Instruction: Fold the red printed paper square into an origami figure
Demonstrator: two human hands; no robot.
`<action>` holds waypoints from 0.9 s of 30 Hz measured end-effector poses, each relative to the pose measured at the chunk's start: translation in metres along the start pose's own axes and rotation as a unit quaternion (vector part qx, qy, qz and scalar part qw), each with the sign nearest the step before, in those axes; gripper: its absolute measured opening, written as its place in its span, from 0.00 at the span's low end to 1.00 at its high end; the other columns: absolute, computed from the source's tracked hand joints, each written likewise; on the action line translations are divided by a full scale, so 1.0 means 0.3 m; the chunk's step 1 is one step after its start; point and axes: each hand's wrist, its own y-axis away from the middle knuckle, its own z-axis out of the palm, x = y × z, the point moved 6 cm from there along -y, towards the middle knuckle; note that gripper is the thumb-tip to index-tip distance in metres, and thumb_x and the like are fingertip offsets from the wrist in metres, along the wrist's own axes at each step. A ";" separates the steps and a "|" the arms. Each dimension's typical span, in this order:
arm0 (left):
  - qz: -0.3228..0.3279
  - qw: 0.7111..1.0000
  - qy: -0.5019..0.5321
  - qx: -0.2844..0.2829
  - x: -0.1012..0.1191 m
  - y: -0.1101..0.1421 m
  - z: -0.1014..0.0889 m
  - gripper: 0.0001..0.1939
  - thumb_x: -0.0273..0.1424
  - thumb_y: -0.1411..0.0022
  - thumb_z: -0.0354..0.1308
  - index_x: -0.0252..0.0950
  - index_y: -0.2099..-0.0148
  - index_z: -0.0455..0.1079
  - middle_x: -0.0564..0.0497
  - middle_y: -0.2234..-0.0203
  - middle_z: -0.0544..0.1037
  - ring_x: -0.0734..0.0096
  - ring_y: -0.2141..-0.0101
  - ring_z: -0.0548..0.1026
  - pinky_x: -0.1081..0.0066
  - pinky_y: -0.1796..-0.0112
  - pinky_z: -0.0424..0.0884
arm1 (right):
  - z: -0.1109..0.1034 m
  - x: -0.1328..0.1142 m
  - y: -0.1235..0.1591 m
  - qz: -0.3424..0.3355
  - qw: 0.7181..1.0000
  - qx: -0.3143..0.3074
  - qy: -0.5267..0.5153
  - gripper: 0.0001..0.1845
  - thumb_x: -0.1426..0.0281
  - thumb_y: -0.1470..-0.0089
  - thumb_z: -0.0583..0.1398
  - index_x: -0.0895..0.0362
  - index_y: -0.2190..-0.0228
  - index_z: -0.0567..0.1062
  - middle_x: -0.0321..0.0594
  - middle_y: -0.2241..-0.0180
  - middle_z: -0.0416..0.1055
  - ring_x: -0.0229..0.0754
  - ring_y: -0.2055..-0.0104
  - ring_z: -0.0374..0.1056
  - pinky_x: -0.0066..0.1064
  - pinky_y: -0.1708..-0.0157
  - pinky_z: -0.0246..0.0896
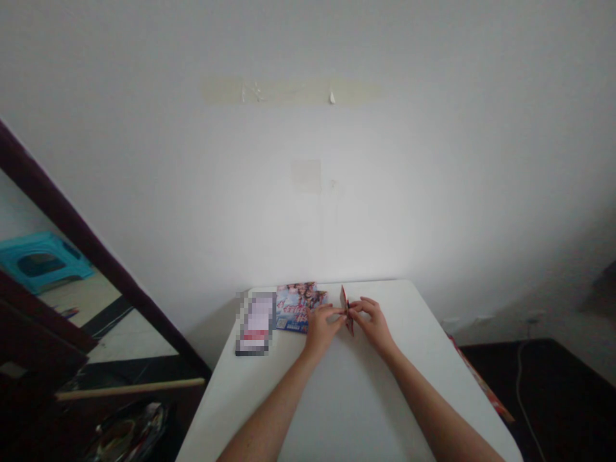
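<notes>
A thin piece with reddish edges, like a folded card (343, 296), stands nearly edge-on between my two hands above the white table (332, 398). My left hand (318, 328) pinches it from the left, fingertips pressed to its side. From the right, my right hand (374, 326) has thumb and fingers closed on the same piece. What is printed on its faces cannot be made out. Just beyond my left hand lie colourful printed leaflets (291, 307) with red lettering on blue, partly overlapping; my fingers cover one corner.
At the table's left edge lies a blurred-out, phone-like slab (257, 324). The wall (409, 192) rises right behind the table. Leftward are a dark door frame (103, 234), a blue plastic stool (45, 260) and a dark bag (129, 430). A cable (520, 378) hangs at right.
</notes>
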 end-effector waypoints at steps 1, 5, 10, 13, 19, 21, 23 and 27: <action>0.001 1.000 0.000 0.001 -0.001 0.000 0.000 0.07 0.33 0.45 0.66 0.46 0.62 0.81 0.50 0.62 0.83 0.56 0.50 0.75 0.42 0.39 0.48 | -0.001 0.001 0.000 -0.001 1.000 -0.001 0.000 0.12 0.54 0.48 0.63 0.48 0.73 0.80 0.38 0.61 0.79 0.51 0.43 0.62 0.50 0.41 0.54; 0.004 1.000 0.002 0.007 -0.006 0.003 0.000 0.08 0.34 0.46 0.66 0.45 0.62 0.81 0.50 0.62 0.83 0.57 0.51 0.75 0.44 0.39 0.52 | -0.002 0.010 -0.002 0.005 1.000 -0.004 -0.002 0.12 0.54 0.49 0.64 0.48 0.73 0.80 0.38 0.61 0.79 0.52 0.44 0.62 0.51 0.41 0.53; 0.006 1.000 0.013 0.017 -0.013 0.006 0.002 0.08 0.37 0.47 0.67 0.45 0.62 0.81 0.50 0.63 0.83 0.58 0.52 0.75 0.51 0.43 0.61 | -0.009 0.025 -0.005 0.021 1.000 0.003 -0.010 0.11 0.54 0.51 0.65 0.48 0.72 0.80 0.40 0.64 0.79 0.54 0.44 0.63 0.51 0.41 0.53; 0.003 1.000 0.011 0.025 -0.017 0.008 0.002 0.09 0.38 0.47 0.67 0.45 0.63 0.81 0.49 0.63 0.82 0.58 0.52 0.75 0.52 0.45 0.63 | -0.010 0.025 -0.008 0.016 1.000 -0.002 -0.012 0.11 0.55 0.51 0.65 0.47 0.72 0.81 0.40 0.63 0.80 0.55 0.44 0.62 0.52 0.41 0.53; 0.006 1.000 0.013 0.027 -0.021 0.007 0.004 0.08 0.39 0.47 0.66 0.44 0.64 0.81 0.50 0.64 0.82 0.58 0.53 0.75 0.53 0.46 0.65 | -0.009 0.011 -0.011 0.001 1.000 0.000 -0.003 0.11 0.54 0.50 0.65 0.47 0.72 0.82 0.39 0.64 0.80 0.53 0.45 0.63 0.51 0.41 0.53; 0.013 0.999 0.015 0.027 -0.020 0.006 0.005 0.08 0.39 0.46 0.66 0.44 0.65 0.81 0.49 0.65 0.82 0.58 0.53 0.75 0.52 0.47 0.65 | -0.007 0.005 -0.012 -0.002 1.000 -0.001 0.005 0.12 0.54 0.50 0.64 0.47 0.73 0.82 0.39 0.64 0.80 0.52 0.45 0.64 0.51 0.41 0.53; 0.019 0.999 0.017 0.028 -0.018 0.005 0.004 0.07 0.39 0.46 0.66 0.43 0.65 0.81 0.49 0.66 0.83 0.57 0.53 0.75 0.52 0.46 0.65 | -0.006 -0.001 -0.011 -0.005 1.000 -0.003 0.010 0.12 0.54 0.49 0.64 0.46 0.73 0.82 0.38 0.64 0.80 0.51 0.45 0.64 0.50 0.41 0.54; 0.022 0.999 0.011 0.030 -0.016 0.005 0.003 0.07 0.38 0.46 0.67 0.44 0.65 0.81 0.50 0.66 0.83 0.57 0.53 0.75 0.51 0.45 0.63 | -0.005 -0.005 -0.011 -0.011 1.000 -0.004 0.013 0.12 0.54 0.49 0.64 0.46 0.73 0.82 0.38 0.64 0.80 0.51 0.46 0.64 0.50 0.41 0.54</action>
